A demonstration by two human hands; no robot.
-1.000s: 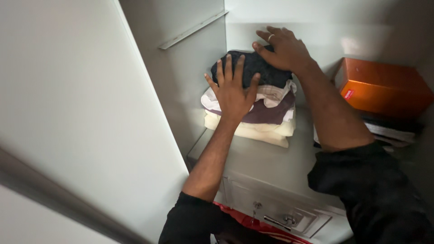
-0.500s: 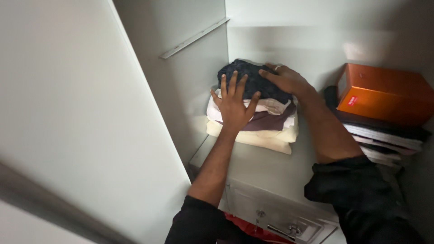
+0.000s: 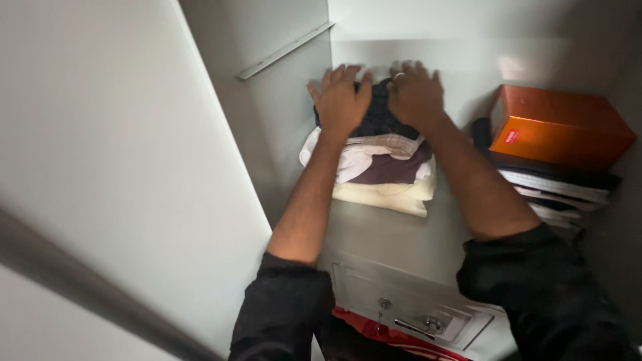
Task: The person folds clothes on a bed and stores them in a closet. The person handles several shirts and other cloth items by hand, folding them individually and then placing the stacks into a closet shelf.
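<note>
Head view: I see my left hand (image 3: 340, 100) and right hand (image 3: 416, 95) pressed flat, fingers spread, grasping nothing, on the dark folded garment (image 3: 376, 120) topping the clothes stack (image 3: 381, 170), upper centre, long axis left-right. Right of it, an orange box (image 3: 558, 127) with a small red label sits on papers (image 3: 558, 194).

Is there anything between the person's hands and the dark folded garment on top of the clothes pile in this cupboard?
Nothing visible. The left hand and right hand both lie flat on the dark garment atop the folded pile. The orange box stands apart to the right, on a stack of papers.
</note>
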